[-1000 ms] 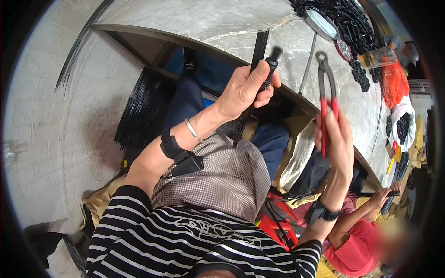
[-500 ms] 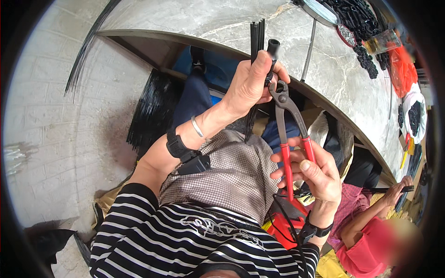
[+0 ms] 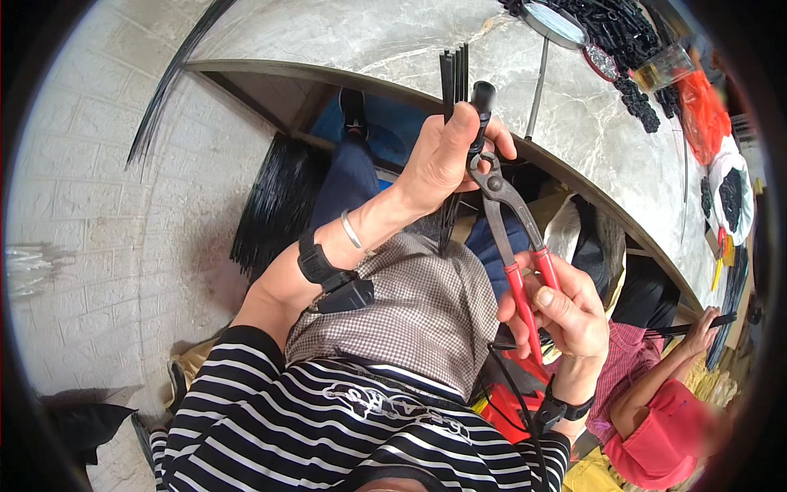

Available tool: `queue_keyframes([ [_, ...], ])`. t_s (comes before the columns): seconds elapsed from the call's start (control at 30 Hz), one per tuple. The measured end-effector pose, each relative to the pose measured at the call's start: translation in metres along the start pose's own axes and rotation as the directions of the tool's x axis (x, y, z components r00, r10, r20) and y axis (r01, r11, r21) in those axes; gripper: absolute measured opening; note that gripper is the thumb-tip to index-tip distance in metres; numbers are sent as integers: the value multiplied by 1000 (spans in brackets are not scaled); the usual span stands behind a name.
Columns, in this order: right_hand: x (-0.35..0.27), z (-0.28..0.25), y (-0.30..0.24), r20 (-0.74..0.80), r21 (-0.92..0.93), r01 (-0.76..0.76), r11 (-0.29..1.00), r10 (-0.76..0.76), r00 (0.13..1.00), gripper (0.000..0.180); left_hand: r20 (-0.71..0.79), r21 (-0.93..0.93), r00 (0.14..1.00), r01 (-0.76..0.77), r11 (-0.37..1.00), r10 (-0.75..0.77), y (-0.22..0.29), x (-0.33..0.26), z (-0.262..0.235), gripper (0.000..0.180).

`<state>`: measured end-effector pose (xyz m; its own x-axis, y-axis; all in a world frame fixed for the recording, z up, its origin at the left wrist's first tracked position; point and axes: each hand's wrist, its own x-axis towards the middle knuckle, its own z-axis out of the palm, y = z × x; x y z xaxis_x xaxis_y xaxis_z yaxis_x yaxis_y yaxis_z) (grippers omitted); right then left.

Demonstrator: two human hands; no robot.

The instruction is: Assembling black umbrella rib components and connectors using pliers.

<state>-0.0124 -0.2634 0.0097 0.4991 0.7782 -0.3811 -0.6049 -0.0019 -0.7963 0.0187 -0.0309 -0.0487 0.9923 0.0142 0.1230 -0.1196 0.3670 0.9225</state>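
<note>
My left hand (image 3: 447,160) is raised and grips a thin bundle of black rods (image 3: 453,78) together with a short black cylindrical piece (image 3: 482,98). My right hand (image 3: 566,312) holds red-handled pincers (image 3: 512,221) by the handles. The metal jaws of the pincers close around the black piece just below my left fingers. The rods stick up past my thumb and run down behind my palm.
A grey marble table (image 3: 459,41) curves across the top, with piles of small black parts (image 3: 623,25), a round mirror (image 3: 556,20) and an orange bag (image 3: 701,107). Loose black rods (image 3: 279,197) lean at the brick wall. Another person in red (image 3: 672,418) sits at lower right.
My right hand came down from beside the table and swung the pincers in, so their jaws now meet the black piece in my left hand. My left hand stayed raised.
</note>
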Motion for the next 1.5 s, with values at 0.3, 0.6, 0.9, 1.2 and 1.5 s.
queue_keyframes([
  [0.3, -8, 15, 5, -77, -15, -25, 1000, 24, 997, 40, 15, 69, 1000, -5, 998, 4, -6, -9, -1, 87],
  [0.6, -9, 25, 3, -59, -16, -61, 998, 60, 996, 34, 28, 131, 999, 12, 991, -16, -5, -8, -4, 89],
  [0.9, -2, 23, 12, -155, -62, 18, 998, -28, 988, 45, -3, 76, 1000, 3, 997, -3, -6, -8, -10, 90],
  [1.2, -11, 10, 9, -136, -119, 19, 993, -35, 990, 42, 66, 108, 997, 38, 993, -45, -8, -7, -7, 91],
  [1.5, -6, 31, 0, -222, -243, -63, 968, 8, 975, 26, 36, 213, 999, -8, 977, 0, -3, -3, 3, 94],
])
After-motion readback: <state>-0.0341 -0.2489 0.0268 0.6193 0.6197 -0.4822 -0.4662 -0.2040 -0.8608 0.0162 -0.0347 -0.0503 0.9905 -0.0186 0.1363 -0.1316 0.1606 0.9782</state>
